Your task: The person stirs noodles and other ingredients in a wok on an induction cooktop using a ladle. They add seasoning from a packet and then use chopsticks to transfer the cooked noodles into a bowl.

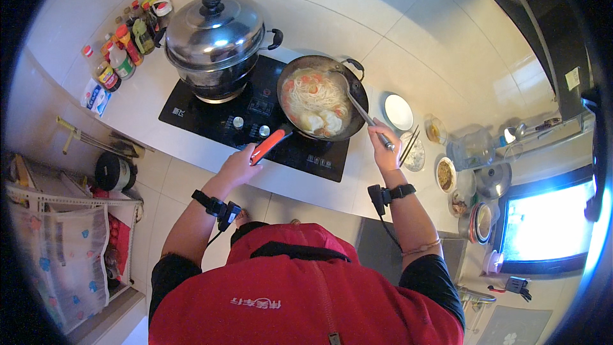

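My left hand (238,166) is closed around the red handle (268,146) of a dark wok (360,114) on the right side of the black cooktop (316,159). In my right hand (384,153) is the metal handle of a ladle or spatula (360,106); its head dips into the wok by the far right wall, partly hidden in the food. The wok holds pale thin noodles (311,98) in broth with red pieces that look like tomato. White lumps resembling poached eggs (329,122) lie at the near side.
A large lidded steel pot (215,38) stands on the left burner. Several sauce bottles (123,63) line the left wall. Right of the wok are a white bowl (398,112), a glass bowl (414,155) with dark chopsticks (410,144) across it, and a dish of brown food (446,175).
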The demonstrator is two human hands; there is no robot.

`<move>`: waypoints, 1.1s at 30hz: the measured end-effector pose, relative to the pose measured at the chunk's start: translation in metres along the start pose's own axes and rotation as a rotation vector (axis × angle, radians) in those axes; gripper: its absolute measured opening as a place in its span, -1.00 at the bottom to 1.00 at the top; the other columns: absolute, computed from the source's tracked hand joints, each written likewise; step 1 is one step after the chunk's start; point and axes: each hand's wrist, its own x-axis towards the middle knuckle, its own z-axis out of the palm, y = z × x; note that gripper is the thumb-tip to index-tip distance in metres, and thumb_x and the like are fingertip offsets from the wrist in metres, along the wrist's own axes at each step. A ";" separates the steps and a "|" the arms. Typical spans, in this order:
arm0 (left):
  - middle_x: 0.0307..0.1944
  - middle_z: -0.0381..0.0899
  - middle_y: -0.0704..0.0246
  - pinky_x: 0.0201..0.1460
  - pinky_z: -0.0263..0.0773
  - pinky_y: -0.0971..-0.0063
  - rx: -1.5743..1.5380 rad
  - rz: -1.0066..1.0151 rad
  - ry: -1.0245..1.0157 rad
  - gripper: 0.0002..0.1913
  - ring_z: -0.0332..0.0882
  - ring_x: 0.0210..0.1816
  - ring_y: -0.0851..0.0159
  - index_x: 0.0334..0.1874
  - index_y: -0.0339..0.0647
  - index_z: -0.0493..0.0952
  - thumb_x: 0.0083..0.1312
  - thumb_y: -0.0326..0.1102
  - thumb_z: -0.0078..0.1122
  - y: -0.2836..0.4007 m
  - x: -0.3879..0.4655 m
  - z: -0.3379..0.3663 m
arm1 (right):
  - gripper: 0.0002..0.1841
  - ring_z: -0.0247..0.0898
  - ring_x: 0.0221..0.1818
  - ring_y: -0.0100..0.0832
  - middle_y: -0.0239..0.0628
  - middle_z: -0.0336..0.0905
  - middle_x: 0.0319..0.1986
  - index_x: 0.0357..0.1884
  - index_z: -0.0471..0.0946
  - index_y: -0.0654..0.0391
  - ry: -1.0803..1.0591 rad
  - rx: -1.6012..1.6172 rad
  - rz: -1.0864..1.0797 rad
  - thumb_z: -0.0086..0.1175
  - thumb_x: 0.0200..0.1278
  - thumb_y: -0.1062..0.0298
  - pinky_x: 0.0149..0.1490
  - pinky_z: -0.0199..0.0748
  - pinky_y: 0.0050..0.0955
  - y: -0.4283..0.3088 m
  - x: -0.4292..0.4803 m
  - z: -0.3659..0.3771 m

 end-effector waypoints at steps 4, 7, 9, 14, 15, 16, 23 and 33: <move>-0.33 0.62 0.14 -0.42 0.52 0.30 -0.046 -0.026 -0.034 -0.42 0.64 -0.48 0.15 0.24 -0.16 0.28 0.20 -0.24 0.29 -0.001 0.002 0.000 | -0.90 0.59 -0.07 -0.22 -0.02 0.60 -0.10 -0.21 0.56 0.31 0.188 0.442 0.326 0.13 0.24 0.57 0.08 0.57 -0.37 0.001 0.003 0.003; -0.34 0.61 0.15 -0.43 0.52 0.30 -0.054 -0.016 -0.028 -0.43 0.63 -0.48 0.15 0.23 -0.16 0.28 0.20 -0.24 0.28 -0.001 0.002 0.000 | -0.87 0.61 -0.16 -0.11 -0.01 0.56 -0.15 -0.16 0.47 0.37 0.325 0.725 0.488 0.07 0.25 0.62 0.03 0.67 -0.35 0.000 0.005 -0.004; -0.35 0.61 0.16 -0.44 0.52 0.31 -0.052 -0.010 -0.024 -0.43 0.63 -0.49 0.16 0.23 -0.16 0.28 0.20 -0.24 0.28 -0.002 0.002 0.000 | -0.87 0.61 -0.17 -0.10 -0.02 0.56 -0.16 -0.16 0.47 0.37 0.377 0.812 0.540 0.05 0.25 0.64 0.02 0.68 -0.35 -0.003 0.002 -0.013; -0.33 0.62 0.16 -0.44 0.51 0.32 -0.082 -0.053 -0.052 -0.43 0.64 -0.49 0.17 0.23 -0.16 0.28 0.20 -0.24 0.28 0.000 0.002 -0.002 | -0.85 0.57 -0.07 -0.13 0.00 0.51 -0.10 -0.15 0.47 0.38 0.328 0.811 0.457 0.09 0.24 0.61 0.12 0.61 -0.28 -0.010 0.000 -0.027; -0.33 0.62 0.17 -0.45 0.51 0.32 -0.066 -0.028 -0.044 -0.43 0.64 -0.49 0.18 0.23 -0.16 0.28 0.21 -0.24 0.28 0.002 0.001 -0.003 | -0.86 0.57 -0.06 -0.14 0.01 0.53 -0.09 -0.17 0.49 0.37 0.297 0.800 0.419 0.10 0.24 0.61 0.14 0.59 -0.29 -0.010 0.002 -0.028; -0.33 0.62 0.17 -0.45 0.51 0.32 -0.055 -0.019 -0.040 -0.43 0.64 -0.49 0.18 0.24 -0.16 0.28 0.21 -0.24 0.27 0.004 0.001 -0.004 | -0.88 0.57 -0.06 -0.15 0.01 0.54 -0.07 -0.19 0.51 0.35 0.260 0.799 0.362 0.10 0.24 0.61 0.15 0.57 -0.30 -0.009 0.005 -0.029; -0.21 0.63 0.03 -0.19 0.52 0.18 -0.095 -0.133 -0.119 -0.39 0.65 -0.24 -0.03 0.27 -0.18 0.27 0.21 -0.20 0.28 0.016 -0.003 -0.014 | -0.87 0.56 0.04 -0.13 0.02 0.60 -0.01 -0.30 0.62 0.14 -0.066 -0.050 -0.145 0.18 0.12 0.59 0.11 0.49 -0.32 -0.004 0.019 -0.030; -0.35 0.60 0.19 -0.51 0.52 0.36 -0.130 -0.048 -0.085 -0.43 0.61 -0.55 0.23 0.25 -0.18 0.25 0.24 -0.25 0.26 0.009 -0.001 -0.009 | -0.88 0.58 0.02 -0.19 0.02 0.60 0.00 -0.27 0.65 0.14 0.041 0.007 0.062 0.17 0.17 0.58 0.12 0.49 -0.30 -0.005 -0.025 -0.024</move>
